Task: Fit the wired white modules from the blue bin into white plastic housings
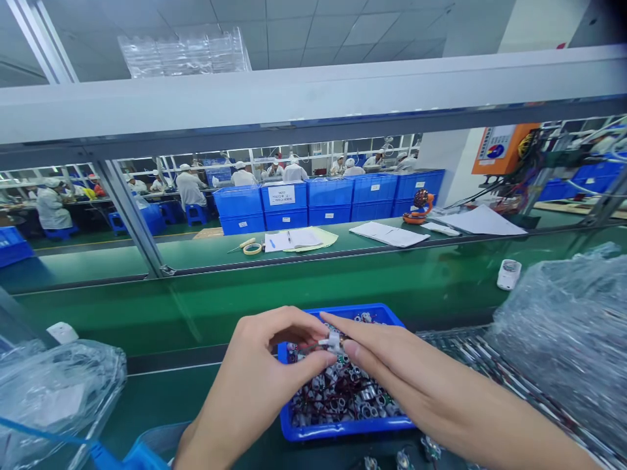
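Above a blue bin (343, 432), my two hands meet at a small whitish plastic part (334, 341) with a pale nozzle-like tip. My left hand (279, 365) pinches it between thumb and fingers from the left. From the right, my right hand (382, 359) has its thumb and fingers closed against the part's other side. The bin below is full of small grey and white parts (343, 391) with dark red wires and ring-shaped ends. Several similar small assemblies (403, 459) lie on the green table in front of the bin.
Clear plastic bags (563, 339) are heaped at right, beside rows of thin wired parts (519, 385). Another clear bag (53, 391) lies at left. Papers (389, 234), a tape roll (252, 249) and an orange device (504, 150) are beyond the conveyor (392, 274). People work in the background.
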Demonstrator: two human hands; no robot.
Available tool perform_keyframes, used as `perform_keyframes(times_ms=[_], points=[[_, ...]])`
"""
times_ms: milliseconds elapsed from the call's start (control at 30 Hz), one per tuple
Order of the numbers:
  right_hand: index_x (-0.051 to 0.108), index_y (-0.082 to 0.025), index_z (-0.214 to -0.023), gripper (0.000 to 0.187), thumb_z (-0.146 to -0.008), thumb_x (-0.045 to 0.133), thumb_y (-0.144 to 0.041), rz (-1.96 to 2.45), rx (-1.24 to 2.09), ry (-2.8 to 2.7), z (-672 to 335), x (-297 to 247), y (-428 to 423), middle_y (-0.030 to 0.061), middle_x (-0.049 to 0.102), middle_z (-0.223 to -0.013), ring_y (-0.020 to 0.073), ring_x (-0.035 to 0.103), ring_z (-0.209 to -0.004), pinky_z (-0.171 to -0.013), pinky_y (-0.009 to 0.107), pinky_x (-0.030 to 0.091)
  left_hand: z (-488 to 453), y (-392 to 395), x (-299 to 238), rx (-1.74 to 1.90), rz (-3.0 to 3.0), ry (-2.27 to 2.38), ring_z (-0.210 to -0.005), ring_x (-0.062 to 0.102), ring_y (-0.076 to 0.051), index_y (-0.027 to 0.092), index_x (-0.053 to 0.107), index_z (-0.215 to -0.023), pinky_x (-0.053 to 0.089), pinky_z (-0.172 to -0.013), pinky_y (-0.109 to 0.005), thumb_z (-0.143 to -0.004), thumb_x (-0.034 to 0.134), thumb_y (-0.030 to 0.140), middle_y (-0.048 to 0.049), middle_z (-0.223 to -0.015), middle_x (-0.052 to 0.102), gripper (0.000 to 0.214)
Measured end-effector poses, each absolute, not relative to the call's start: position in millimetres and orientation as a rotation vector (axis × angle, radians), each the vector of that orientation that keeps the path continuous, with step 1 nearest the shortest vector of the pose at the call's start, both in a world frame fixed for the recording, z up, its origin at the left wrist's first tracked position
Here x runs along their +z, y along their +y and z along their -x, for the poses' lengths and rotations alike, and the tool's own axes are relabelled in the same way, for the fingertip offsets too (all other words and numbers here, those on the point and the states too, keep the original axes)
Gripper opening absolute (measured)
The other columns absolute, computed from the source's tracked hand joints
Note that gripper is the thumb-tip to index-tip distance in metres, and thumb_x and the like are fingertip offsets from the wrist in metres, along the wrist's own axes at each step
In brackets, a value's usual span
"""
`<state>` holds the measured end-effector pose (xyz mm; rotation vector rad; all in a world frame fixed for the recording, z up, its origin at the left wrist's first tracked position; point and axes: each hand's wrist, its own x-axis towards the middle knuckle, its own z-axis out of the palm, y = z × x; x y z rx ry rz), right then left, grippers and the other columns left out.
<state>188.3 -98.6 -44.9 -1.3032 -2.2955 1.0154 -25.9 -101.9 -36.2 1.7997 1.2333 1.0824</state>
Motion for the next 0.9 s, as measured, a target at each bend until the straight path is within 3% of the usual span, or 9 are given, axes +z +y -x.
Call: perform_keyframes(times_ms=[100,233,367,433,533,767,900], points=[[0.034,-0.042,-0.157,0.056,-0.104,0.028,-0.059,1.284,1.034,-2.327,-186.4,-41.5,-102.7,-0.006,0.038,-0.161,0.0272,0.031,-0.149,-0.123,0.053,0.021,25.7,-103.8,-36.5,1.048,-1.835,1.211,-0.077,0.069,-0.014,0.027,0.074,-0.082,0.054,-0.069,-0.021,-0.078,0.08,0.023,0.0053,-0.082,0.073,0.008],[0.046,-0.042,-0.149,0.05,-0.105,0.029,-0.059,1.241,0.995,-2.263,-183.7,-33.8,-105.4,-0.0007,0.054,-0.148,0.0258,0.047,-0.136,-0.113,0.046,0.04,26.7,-104.2,-35.1,1.056,-1.841,1.169,-0.076,0.067,-0.014,0.028,0.076,-0.081,0.052,-0.066,-0.021,-0.081,0.08,0.027,0.004,-0.084,0.073,0.004],[0.055,-0.04,-0.137,0.043,-0.106,0.029,-0.056,1.256,0.931,-2.256,-182.8,-31.2,-105.0,0.0012,0.065,-0.124,0.0243,0.059,-0.117,-0.099,0.041,0.049,28.6,-102.7,-32.3,1.049,-1.843,1.127,-0.083,0.068,-0.015,0.032,0.08,-0.089,0.052,-0.071,-0.022,-0.086,0.075,0.024,0.0036,-0.092,0.075,0.01],[0.052,-0.038,-0.137,0.044,-0.106,0.027,-0.058,1.273,0.939,-2.252,-183.7,-31.9,-104.7,0.0024,0.066,-0.119,0.024,0.062,-0.109,-0.093,0.039,0.052,28.6,-102.3,-31.8,1.048,-1.821,1.1,-0.088,0.07,-0.016,0.035,0.081,-0.093,0.053,-0.074,-0.022,-0.088,0.073,0.023,0.0032,-0.096,0.077,0.015],[0.041,-0.039,-0.147,0.047,-0.106,0.026,-0.057,1.27,0.954,-2.231,-185.8,-33.5,-105.0,0.0042,0.066,-0.119,0.0257,0.061,-0.113,-0.086,0.036,0.054,26.2,-102.0,-33.8,1.066,-1.791,1.07,-0.091,0.071,-0.017,0.035,0.082,-0.092,0.056,-0.077,-0.023,-0.087,0.075,0.023,0.0023,-0.097,0.078,0.015],[0.033,-0.037,-0.154,0.046,-0.108,0.028,-0.043,1.222,0.863,-2.25,-183.1,-36.5,-106.4,0.0065,0.064,-0.129,0.0263,0.06,-0.119,-0.094,0.038,0.05,19.0,-104.3,-33.5,1.229,-1.905,1.157,-0.08,0.071,-0.014,0.036,0.083,-0.093,0.054,-0.073,-0.021,-0.086,0.074,0.016,0.0033,-0.087,0.077,0.023],[0.034,-0.043,-0.151,0.045,-0.107,0.033,-0.052,1.242,0.917,-2.199,-175.6,-33.8,-105.0,0.0017,0.069,-0.108,0.0235,0.065,-0.099,-0.082,0.034,0.051,24.9,-109.9,-25.9,1.148,-2.005,1.188,-0.077,0.07,-0.012,0.04,0.081,-0.1,0.053,-0.07,-0.018,-0.089,0.072,0.02,0.0057,-0.086,0.076,0.025]])
